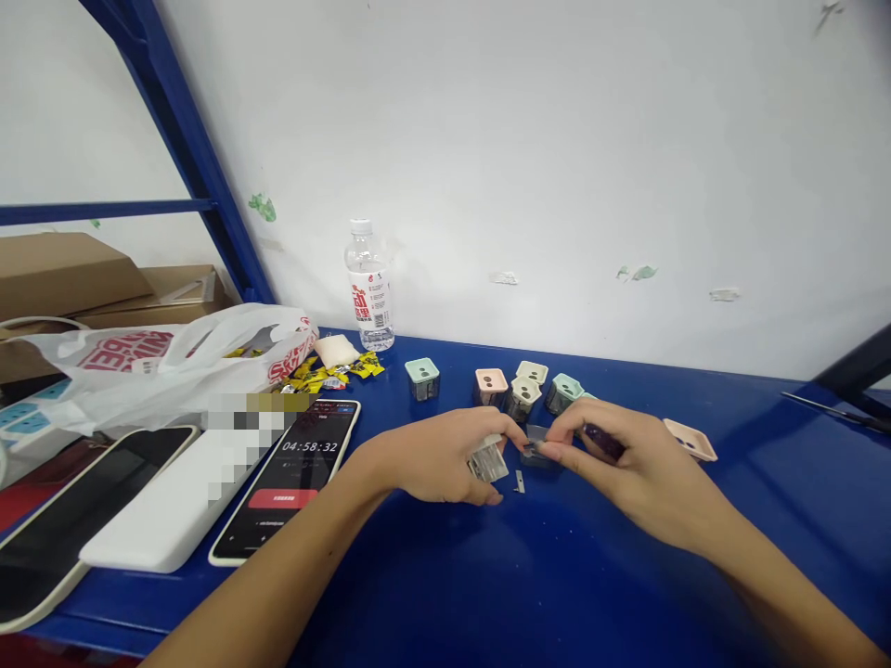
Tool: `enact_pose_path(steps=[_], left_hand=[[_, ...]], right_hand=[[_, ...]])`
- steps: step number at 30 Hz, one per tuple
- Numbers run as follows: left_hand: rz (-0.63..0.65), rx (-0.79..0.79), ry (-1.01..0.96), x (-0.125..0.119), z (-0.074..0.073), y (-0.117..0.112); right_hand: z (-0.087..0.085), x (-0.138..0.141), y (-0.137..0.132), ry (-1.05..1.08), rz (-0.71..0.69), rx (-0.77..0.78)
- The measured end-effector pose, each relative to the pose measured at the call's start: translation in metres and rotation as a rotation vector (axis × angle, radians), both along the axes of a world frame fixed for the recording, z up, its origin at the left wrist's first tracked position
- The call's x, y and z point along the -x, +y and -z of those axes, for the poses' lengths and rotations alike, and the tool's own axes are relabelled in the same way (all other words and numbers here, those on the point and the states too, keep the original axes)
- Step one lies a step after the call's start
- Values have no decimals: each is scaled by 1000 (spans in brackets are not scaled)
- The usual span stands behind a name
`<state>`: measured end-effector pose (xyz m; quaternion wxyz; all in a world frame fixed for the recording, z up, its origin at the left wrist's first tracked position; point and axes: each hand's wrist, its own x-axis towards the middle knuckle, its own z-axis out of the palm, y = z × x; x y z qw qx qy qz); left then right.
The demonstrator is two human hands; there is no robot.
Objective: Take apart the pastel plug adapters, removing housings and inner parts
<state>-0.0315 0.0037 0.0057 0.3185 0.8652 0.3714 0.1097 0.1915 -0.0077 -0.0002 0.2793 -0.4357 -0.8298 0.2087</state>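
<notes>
My left hand [456,455] is closed around a small clear sharpener box [489,461], its index finger stretched toward my right fingertips. My right hand [616,455] pinches a small piece too tiny to make out. Tucked in that palm is a dark purple handled tool [604,443], its tip hidden. A clear container [541,452] lies just behind the fingertips. On the table between the hands is a small metal sharpener blade [519,481]. Behind them stand two-hole pencil sharpeners: mint [422,378], pink [491,386], cream [523,397] and another mint one [562,393]. A loose pink lid [689,440] lies right of my right hand.
At left, a phone with a timer [299,473], a white slab-like object [174,501] and another phone [90,520] lie on the blue table [473,584]. Behind them are a plastic bag [174,357], yellow wrappers [320,376] and a water bottle [368,292]. A wall borders the back.
</notes>
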Motion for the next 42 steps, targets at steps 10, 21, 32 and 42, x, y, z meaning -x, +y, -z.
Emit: enact_pose_path(steps=[10, 21, 32, 42], left_hand=[[-184, -88, -385, -11, 8, 3], [-173, -16, -382, -17, 17, -3], [-259, -207, -302, -25, 23, -3], [-284, -246, -329, -28, 29, -4]], right_hand=[[4, 7, 1, 288, 45, 356], [11, 17, -1, 391, -4, 489], [12, 20, -2, 401, 14, 515], [12, 22, -3, 471, 5, 611]])
